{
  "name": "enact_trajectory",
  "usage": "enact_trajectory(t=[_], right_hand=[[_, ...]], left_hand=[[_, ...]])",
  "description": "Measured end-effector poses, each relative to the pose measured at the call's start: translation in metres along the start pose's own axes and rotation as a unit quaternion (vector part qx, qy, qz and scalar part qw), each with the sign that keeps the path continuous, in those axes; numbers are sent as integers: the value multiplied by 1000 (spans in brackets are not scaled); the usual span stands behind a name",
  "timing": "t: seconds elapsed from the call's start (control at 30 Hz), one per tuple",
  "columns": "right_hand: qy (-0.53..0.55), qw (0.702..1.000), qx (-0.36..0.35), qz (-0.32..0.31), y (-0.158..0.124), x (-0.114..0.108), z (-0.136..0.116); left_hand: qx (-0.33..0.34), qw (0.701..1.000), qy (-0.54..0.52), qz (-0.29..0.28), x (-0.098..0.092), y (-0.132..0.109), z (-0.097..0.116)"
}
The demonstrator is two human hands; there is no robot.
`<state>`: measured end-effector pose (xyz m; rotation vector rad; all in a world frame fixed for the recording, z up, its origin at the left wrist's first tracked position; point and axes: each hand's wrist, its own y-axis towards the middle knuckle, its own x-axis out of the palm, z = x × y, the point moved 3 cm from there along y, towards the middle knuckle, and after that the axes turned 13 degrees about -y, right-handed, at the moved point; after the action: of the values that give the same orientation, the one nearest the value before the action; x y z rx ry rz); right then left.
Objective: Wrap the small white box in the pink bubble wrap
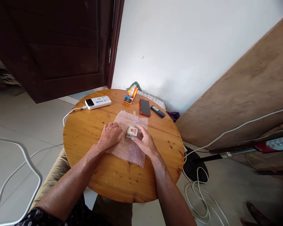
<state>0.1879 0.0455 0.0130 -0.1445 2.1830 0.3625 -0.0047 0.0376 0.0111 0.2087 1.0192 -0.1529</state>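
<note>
A small white box [132,131] with red print sits on a sheet of bubble wrap [129,153], near the middle of the sheet. My right hand [145,140] is closed round the box, thumb at its near side and fingers at its far right. To the left of the box, my left hand [111,134] rests on the left part of the bubble wrap with its fingers curled in. What those fingers hold, if anything, is hidden under the hand.
On the round wooden table [85,138] lie a white power bank [101,102] with a cable, an orange tape dispenser [131,94], a red-edged phone [145,107] and a dark blue handheld device [158,111]. A white wall stands behind; cables coil on the floor at right.
</note>
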Motion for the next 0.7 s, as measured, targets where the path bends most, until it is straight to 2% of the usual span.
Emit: enact_trajectory(t=[0.47,0.63,0.7], right_hand=[[39,998,-33,-27,-1,9,0],[53,996,-41,67,-4,-20,-11],[70,994,-66,51,-10,-34,-22]], left_hand=[[-8,1000,2,-4,0,1,0],[-10,1000,-11,0,-3,0,2],[-10,1000,-13,-2,-4,0,2]])
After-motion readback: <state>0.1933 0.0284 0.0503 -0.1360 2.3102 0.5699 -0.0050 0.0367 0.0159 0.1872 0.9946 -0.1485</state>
